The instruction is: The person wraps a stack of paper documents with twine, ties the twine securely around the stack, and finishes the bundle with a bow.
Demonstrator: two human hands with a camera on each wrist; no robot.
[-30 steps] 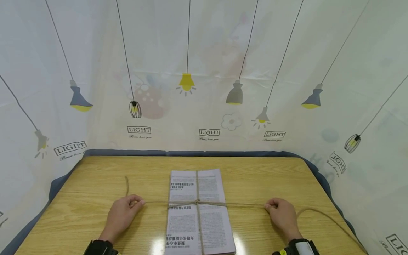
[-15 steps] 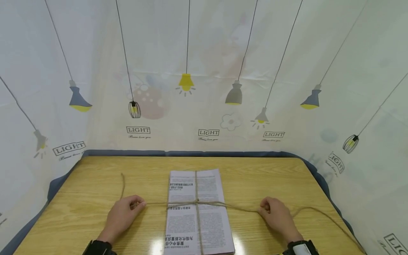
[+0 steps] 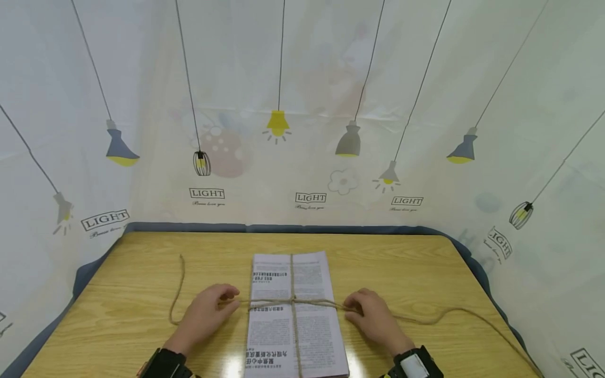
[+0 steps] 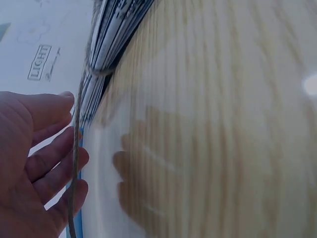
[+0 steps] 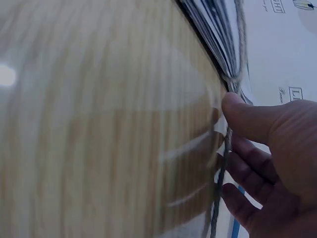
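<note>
A stack of newspapers lies on the table, bound crosswise with brown twine that meets in a knot on top. Just left of the stack hovers my left hand, thumb and index finger apart; in its wrist view the twine runs slack past the loosely curved fingertips. At the stack's right edge, my right hand has thumb and fingers loosely about the twine. Its wrist view shows the thumb crossing the twine, with the index finger hidden behind it.
The left twine end curves over the wooden table. A longer tail runs off past the right edge of the table. A cloth printed with hanging lamps surrounds the table on the far side and both flanks.
Both hands have come inward along the twine toward the stack, the right one farther. The twine, stretched straight a second ago, now hangs slack, with more of it lying outside each hand.
</note>
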